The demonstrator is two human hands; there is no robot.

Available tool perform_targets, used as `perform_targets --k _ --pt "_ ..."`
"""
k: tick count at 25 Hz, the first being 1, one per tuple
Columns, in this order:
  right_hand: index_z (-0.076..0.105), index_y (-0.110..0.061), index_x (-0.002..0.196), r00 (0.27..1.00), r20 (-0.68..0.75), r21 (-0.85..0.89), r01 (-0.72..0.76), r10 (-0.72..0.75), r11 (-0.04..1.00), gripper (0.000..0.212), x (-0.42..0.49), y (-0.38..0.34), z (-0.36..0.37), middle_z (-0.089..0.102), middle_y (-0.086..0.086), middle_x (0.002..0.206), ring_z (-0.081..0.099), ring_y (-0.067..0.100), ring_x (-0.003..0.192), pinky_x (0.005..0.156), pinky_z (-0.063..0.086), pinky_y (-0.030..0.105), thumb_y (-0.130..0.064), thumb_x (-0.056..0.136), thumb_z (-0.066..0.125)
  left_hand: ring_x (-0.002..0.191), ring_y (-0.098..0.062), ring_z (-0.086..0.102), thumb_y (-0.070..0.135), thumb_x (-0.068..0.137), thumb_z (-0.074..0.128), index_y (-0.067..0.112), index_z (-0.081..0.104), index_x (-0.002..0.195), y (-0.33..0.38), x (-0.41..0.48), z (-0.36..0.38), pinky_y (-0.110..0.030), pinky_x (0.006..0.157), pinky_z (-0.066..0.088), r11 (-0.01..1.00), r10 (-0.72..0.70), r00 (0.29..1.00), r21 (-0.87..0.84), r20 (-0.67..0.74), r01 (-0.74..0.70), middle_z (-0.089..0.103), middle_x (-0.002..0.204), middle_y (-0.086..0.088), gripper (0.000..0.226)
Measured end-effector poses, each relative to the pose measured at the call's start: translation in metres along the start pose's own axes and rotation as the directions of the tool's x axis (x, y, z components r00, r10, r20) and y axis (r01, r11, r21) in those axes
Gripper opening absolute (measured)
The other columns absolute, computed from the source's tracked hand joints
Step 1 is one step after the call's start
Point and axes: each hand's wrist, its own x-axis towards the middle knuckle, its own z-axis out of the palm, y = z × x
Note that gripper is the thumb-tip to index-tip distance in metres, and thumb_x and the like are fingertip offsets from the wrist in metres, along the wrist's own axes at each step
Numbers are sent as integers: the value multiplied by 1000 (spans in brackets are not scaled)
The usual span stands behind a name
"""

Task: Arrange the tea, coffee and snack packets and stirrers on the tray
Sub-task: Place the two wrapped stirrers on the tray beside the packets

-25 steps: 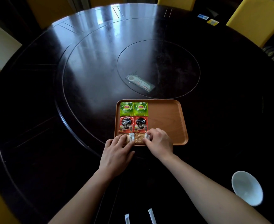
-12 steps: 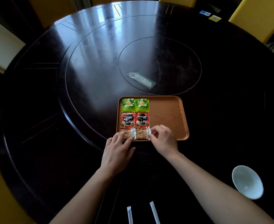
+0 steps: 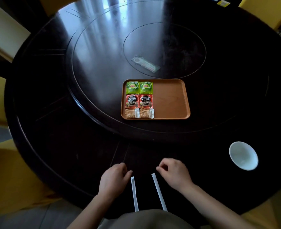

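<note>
The tray (image 3: 169,100), a brown rectangle with a raised rim, sits on the dark round table (image 3: 53,113) and serves as the reference for all positions below; its left half carries six packets in two columns and three rows; the far row holds two green tea packets (image 3: 139,87) side by side; the middle row holds two red coffee packets (image 3: 138,101), directly nearer the person than the tea; the near row holds two tan snack packets (image 3: 139,113) lying along the tray's near rim; the right half of the tray is bare wood. Two white paper-wrapped stirrers (image 3: 158,191) lie on the table well short of the tray's near rim, close to the table edge, roughly parallel and pointing toward the tray; neither is on the tray. The left hand (image 3: 114,179) rests just left of the left stirrer's far tip, fingers loosely curled, holding nothing; whether the thumb touches the tip cannot be told. The right hand (image 3: 175,173) hovers just right of the right stirrer's far tip, thumb and forefinger drawn close together, nothing gripped. A white bowl (image 3: 243,155) stands on the table to the right of the tray and nearer the person; a clear wrapped item (image 3: 145,64) lies beyond the tray's far rim.
</note>
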Motion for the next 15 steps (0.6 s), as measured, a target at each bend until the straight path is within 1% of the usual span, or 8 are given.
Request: perform_targets --k 2,4,8,11,13,15 --pt "65 -31 77 990 102 -38 -98 101 994 22 -17 7 14 66 -12 71 62 3 66 60 53 25 -52 84 65 63 -5 56 60 84 63 28 56 73 -3 -12 10 -23 51 43 997 -63 995 49 74 59 59 69 8 34" --pt "62 -32 75 976 144 -76 -156 166 985 26 -27 10 22 66 -9 68 63 5 61 55 51 23 -56 83 64 61 -5 56 67 80 63 28 56 71 -2 -21 17 -22 49 41 993 -100 991 70 83 95 60 67 9 41" --pt "63 -32 80 979 129 -204 -130 158 970 31 -34 7 26 65 -9 67 62 4 60 57 53 23 -63 81 65 53 -6 54 69 76 67 27 55 69 11 -33 29 -20 45 35 987 -147 986 84 80 140 61 63 6 44" --pt "63 -30 82 982 140 -271 -81 123 959 34 -39 2 29 65 -9 70 61 4 63 59 52 25 -63 78 67 57 -7 54 60 76 72 25 54 75 17 -43 37 -21 48 38 985 -153 985 97 77 146 61 69 6 40" --pt "63 -26 85 982 165 -305 -41 95 951 27 -45 -1 34 67 -8 77 63 8 67 62 54 27 -52 82 69 61 -8 56 47 80 75 23 55 76 17 -48 41 -24 50 43 986 -166 985 45 56 163 61 72 6 31" --pt "64 -24 87 984 158 -295 -27 76 955 13 -48 0 40 67 -7 81 65 10 70 66 58 30 -37 88 67 63 -10 60 28 84 70 21 58 72 18 -49 42 -30 54 51 981 -194 980 -4 35 194 63 71 4 18"
